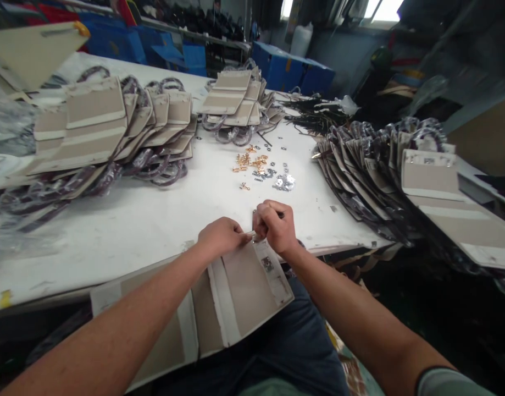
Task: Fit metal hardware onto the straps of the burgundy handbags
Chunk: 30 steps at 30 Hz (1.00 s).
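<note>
Pinching the top edge of a beige bag panel [252,286], the left hand [221,236] holds it over the person's dark trousers [314,324], at the white table's [145,231] near edge. The right hand [277,223] is clenched at that same edge; I cannot tell what it grasps. Beyond both, gold-coloured fittings [258,162] lie beside silver plates [284,181], with 3 stacks of similar panels [98,104] around.

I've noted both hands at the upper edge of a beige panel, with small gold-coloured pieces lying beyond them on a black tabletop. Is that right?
Not quite: the tabletop is white, not black, as the head view shows. The left hand and right hand are at the upper edge of the beige panel, with the gold-coloured pieces beyond them.
</note>
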Tool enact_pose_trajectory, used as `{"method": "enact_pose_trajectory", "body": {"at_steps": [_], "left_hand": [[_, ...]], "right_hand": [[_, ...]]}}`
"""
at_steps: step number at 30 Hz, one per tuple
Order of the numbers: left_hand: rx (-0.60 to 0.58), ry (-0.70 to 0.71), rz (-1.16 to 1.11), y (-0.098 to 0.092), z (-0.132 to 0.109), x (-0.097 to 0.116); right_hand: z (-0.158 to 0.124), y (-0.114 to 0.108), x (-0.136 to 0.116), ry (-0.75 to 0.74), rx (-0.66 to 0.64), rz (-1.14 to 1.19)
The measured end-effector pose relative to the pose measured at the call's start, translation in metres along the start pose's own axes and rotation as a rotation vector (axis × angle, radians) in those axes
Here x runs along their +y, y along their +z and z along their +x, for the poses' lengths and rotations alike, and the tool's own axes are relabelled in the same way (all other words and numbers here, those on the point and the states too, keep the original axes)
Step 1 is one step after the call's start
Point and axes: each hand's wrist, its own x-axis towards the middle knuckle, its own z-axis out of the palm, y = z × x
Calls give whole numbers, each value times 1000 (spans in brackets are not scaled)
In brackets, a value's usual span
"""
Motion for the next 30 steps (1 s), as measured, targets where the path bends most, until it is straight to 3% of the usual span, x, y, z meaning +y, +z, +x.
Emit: {"method": "enact_pose_trajectory", "body": {"at_steps": [7,10,11,13,16,19,23,30], "left_hand": [[65,18,64,-5,-13,8],[353,174,139,13,-46,4],[474,283,174,24,-62,1],[584,489,237,54,-96,-8],[471,685,349,100,-133,-20],[396,650,425,123,-140,-21],[324,602,455,117,-128,-11],[300,606,457,105,-126,-5]], "right_hand": [[1,3,4,-15,-76,-55],[-1,1,2,-22,-69,-50],[-2,0,2,-22,-63,-43],[-2,-2,4,-20,-59,-33],[-1,-1,5,-14,-71,-29],[-2,0,2,-10,-52,-14],[-17,-10,-1,51,0,89],[-48,-36,15,120,154,328]]}}
